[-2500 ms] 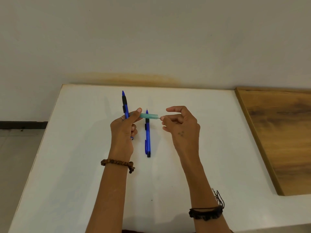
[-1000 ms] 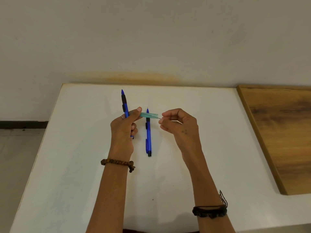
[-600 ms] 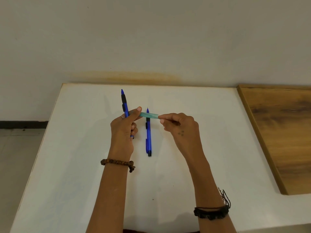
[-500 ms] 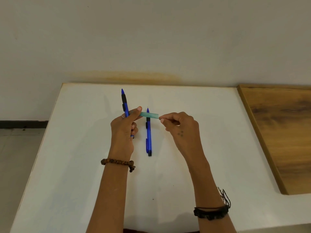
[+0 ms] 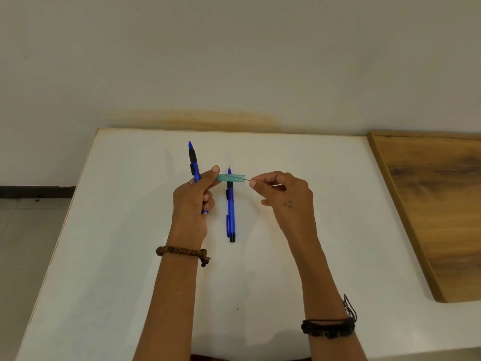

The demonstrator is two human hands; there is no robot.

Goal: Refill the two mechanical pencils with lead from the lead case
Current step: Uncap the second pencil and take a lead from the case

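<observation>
Change vs half a sec ago: right hand (image 5: 283,198) has backed off from the case (image 5: 231,177) mouth, and a thin lead (image 5: 247,180) now bridges the gap btwn case end and its fingertips (image 5: 253,183). So a lead is coming out; probably the draw step for the first refill, neither pencil filled yet as far as I can judge.

Grip: right thumb + forefinger nipped tight on the lead tip, other fingers loosely curled, touching nothing else. Left hand (image 5: 194,201) does double duty: thumb + forefinger pinch the case's left end, case held level above the table (image 5: 130,230); lower fingers wrap pencil 1 (image 5: 194,162), tip pointing away. Pencil 2 (image 5: 230,212) lies flat on the table btwn the hands, untouched, passing under the case.
</observation>
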